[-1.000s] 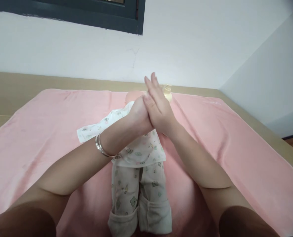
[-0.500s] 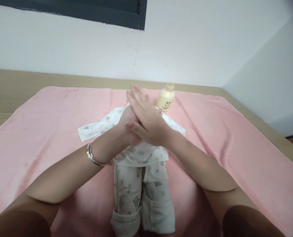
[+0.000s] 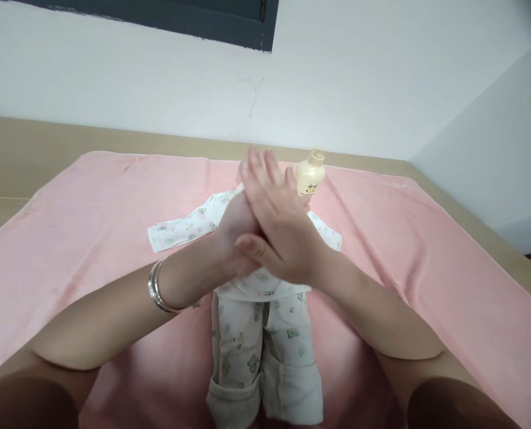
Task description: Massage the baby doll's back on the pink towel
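Note:
My right hand (image 3: 285, 223) lies across my left hand (image 3: 238, 223), palm to palm, with its fingers stretched out and a little spread. Most of the left hand's fingers are hidden beneath it, though its back and thumb side show. Nothing is visible between the palms. Below them lies a small white printed top (image 3: 185, 229), sleeves spread to both sides. Matching baby trousers (image 3: 241, 339) with turned-up cuffs extend toward me. Just beyond my fingers stands a pale yellow pump bottle (image 3: 310, 176). The top's neck area is covered by my hands.
A creased pink blanket (image 3: 113, 214) covers most of the wooden surface (image 3: 46, 140). A white wall (image 3: 193, 77) rises behind it, with a dark window frame (image 3: 229, 27) at the top. Another wall (image 3: 502, 143) borders the right side.
My hands stay pressed together, shifting slightly; the right hand's fingers are a bit more spread and angled over the left. The whole view has moved slightly. The clothes and bottle lie as before.

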Motion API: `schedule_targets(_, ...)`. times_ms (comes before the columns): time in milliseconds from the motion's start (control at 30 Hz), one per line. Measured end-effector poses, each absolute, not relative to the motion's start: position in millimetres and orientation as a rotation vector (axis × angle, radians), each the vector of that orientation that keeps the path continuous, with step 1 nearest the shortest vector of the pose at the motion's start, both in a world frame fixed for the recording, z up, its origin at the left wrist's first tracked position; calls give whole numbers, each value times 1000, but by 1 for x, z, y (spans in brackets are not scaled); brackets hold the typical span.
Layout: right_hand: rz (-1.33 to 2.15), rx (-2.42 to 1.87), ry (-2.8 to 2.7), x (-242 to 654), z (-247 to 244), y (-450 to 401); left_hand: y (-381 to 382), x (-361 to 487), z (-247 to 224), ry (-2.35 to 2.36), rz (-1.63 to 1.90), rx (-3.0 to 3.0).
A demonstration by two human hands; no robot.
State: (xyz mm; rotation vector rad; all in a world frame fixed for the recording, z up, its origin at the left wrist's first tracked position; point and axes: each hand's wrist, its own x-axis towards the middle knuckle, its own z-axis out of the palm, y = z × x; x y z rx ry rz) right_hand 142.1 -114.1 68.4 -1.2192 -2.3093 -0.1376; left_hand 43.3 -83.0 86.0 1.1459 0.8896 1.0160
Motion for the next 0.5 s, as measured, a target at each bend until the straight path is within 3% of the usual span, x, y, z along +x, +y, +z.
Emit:
schedule_targets(167,-75,-1474,-2072,156,57,-86,-83,32,90,670,949,1026)
schedule_targets(300,-41,-1301,-2162,147,42,-84,-64,29,87,617,1042,944)
schedule_targets(500,28,-1375,-2297,144,21,-75,-20,35,34,796,1415,1170)
